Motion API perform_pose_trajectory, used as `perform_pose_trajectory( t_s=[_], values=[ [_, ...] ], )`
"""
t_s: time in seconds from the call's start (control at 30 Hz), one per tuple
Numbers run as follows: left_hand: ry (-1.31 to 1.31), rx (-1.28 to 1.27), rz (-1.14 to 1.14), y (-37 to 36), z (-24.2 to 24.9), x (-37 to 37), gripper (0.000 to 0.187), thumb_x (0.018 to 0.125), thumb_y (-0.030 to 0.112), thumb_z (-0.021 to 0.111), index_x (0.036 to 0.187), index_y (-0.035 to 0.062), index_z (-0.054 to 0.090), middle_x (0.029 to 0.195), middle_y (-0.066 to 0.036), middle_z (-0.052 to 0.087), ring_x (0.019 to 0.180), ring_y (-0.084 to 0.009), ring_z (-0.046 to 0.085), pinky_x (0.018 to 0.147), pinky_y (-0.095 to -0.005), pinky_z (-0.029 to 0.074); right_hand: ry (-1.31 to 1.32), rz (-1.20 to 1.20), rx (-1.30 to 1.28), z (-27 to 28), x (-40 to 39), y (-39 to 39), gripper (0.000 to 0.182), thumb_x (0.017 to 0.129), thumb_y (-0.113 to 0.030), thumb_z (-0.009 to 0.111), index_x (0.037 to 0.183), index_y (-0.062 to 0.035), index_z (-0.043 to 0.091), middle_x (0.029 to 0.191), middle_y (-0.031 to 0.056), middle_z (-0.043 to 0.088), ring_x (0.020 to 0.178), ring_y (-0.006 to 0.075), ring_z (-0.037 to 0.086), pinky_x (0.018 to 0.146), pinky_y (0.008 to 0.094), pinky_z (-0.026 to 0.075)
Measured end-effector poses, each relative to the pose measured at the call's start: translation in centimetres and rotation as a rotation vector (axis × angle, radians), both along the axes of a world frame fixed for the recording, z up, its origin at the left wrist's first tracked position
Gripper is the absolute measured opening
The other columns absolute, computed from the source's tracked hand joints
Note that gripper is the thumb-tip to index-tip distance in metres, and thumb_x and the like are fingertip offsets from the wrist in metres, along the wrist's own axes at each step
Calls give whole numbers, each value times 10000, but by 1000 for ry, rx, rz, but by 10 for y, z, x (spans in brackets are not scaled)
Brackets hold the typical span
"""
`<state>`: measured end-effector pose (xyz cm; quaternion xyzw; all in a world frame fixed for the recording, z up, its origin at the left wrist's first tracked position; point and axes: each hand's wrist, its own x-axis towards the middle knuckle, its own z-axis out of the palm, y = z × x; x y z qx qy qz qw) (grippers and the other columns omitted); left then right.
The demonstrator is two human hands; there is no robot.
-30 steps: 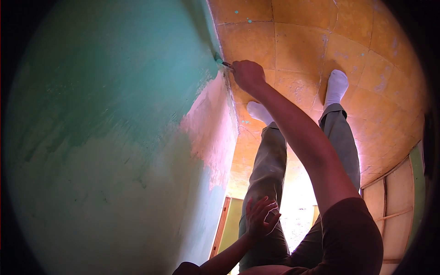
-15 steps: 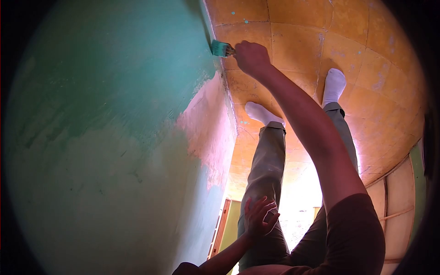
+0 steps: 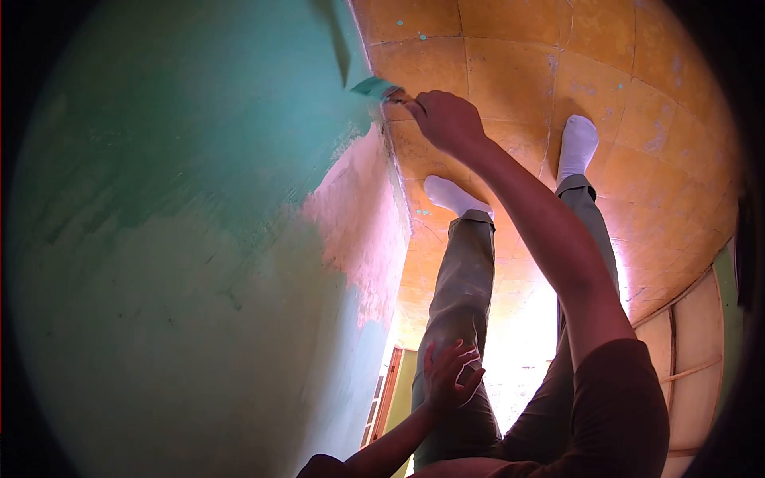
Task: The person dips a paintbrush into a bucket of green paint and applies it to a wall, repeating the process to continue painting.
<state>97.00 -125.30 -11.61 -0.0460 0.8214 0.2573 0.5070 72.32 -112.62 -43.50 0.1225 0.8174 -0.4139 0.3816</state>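
My right hand (image 3: pixel 450 119) is closed around the handle of a paintbrush (image 3: pixel 376 88) loaded with turquoise paint. The bristles reach leftward over the lower edge of the painted wall (image 3: pixel 199 143), overlapping it in this view, and are somewhat blurred. Fresh turquoise covers the upper part of the wall, and a pinkish bare patch (image 3: pixel 358 215) lies just below the brush. My left hand (image 3: pixel 450 378), fingers spread, rests on my trouser leg (image 3: pixel 462 279) near the knee.
Orange floor tiles (image 3: pixel 510 80) meet the wall along a narrow seam and carry a few turquoise paint drops. My feet in white socks (image 3: pixel 579 143) stand on them. A brown-framed door or window (image 3: pixel 384 394) and bright light are behind; pale panels (image 3: pixel 693 358) stand at right.
The brush has tilted and swung, its bristles now reaching further left over the wall. My right hand has shifted slightly right and down. The left hand stays put.
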Motion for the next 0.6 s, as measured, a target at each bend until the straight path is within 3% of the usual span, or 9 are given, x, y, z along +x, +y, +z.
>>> perform_pose_trajectory(
  t_s=[0.1, 0.17, 0.3, 0.33, 0.37, 0.43, 0.47, 0.5, 0.6],
  values=[
    [5, 2, -5, 0, -1, -1, 308, 761, 272, 761, 1026, 150, 662, 1102, -23, 673, 1171, -229, 572, 1098, -505, 216, -269, -182, -33, -41, -8, -19, 408, 971, -372, 442, 964, -31, 666, 937, 171, 675, 864, 334, 653, 734, 453, 512],
    [2, -1, -8, -1, 0, -1, 308, 761, 273, 761, 1026, 150, 662, 1102, -24, 673, 1172, -229, 571, 1097, -506, 217, -262, -259, -89, -64, -13, -40, 410, 965, -370, 456, 977, -17, 666, 958, 183, 675, 874, 340, 653, 742, 455, 512],
    [15, 12, 11, -2, 0, -1, 323, 754, 254, 761, 1041, 148, 661, 1100, -25, 672, 1163, -232, 574, 1097, -504, 216, -317, -334, -303, -50, -24, -59, 412, 945, -365, 498, 1017, 5, 665, 975, 212, 675, 900, 365, 644, 780, 463, 495],
    [17, 9, 1, -1, 0, -2, 303, 758, 273, 762, 1018, 149, 665, 1097, -22, 674, 1164, -226, 575, 1097, -505, 220, -230, -317, -361, -45, -19, -50, 410, 941, -374, 534, 1049, -2, 668, 791, 175, 660, 670, 283, 628, 606, 414, 482],
    [18, 17, 6, -1, 0, -2, 303, 758, 273, 762, 1018, 149, 665, 1097, -22, 674, 1164, -226, 575, 1097, -505, 220, -228, -312, -353, -40, -12, -37, 410, 941, -374, 534, 1049, -2, 668, 791, 175, 660, 670, 283, 628, 606, 414, 482],
    [12, 13, -6, -1, 1, -2, 305, 758, 273, 762, 1020, 149, 666, 1096, -22, 674, 1160, -226, 576, 1097, -502, 221, -493, -410, -845, -26, 1, -8, 362, 950, -361, 551, 1004, -26, 679, 594, 63, 525, 457, 124, 417, 438, 293, 323],
    [13, 16, 0, -1, 1, -1, 305, 758, 273, 762, 1020, 149, 666, 1096, -22, 674, 1160, -226, 576, 1097, -502, 221, -544, -398, -888, -25, 5, 2, 347, 948, -364, 564, 1039, -48, 675, 575, -5, 455, 434, 59, 325, 400, 245, 224],
    [16, 13, 1, -2, 1, 0, 306, 757, 274, 762, 1020, 149, 666, 1096, -21, 674, 1161, -225, 576, 1097, -501, 221, -544, -393, -889, -29, 7, 6, 347, 948, -364, 564, 1039, -48, 675, 575, -5, 455, 434, 59, 325, 400, 245, 224],
    [29, 7, 4, -1, 1, -1, 306, 758, 277, 761, 1019, 149, 667, 1098, -20, 674, 1163, -223, 575, 1099, -500, 220, -321, -416, -495, -66, 4, -4, 345, 907, -345, 605, 971, -23, 711, 618, 83, 569, 514, 145, 480, 501, 325, 412]
  ],
)
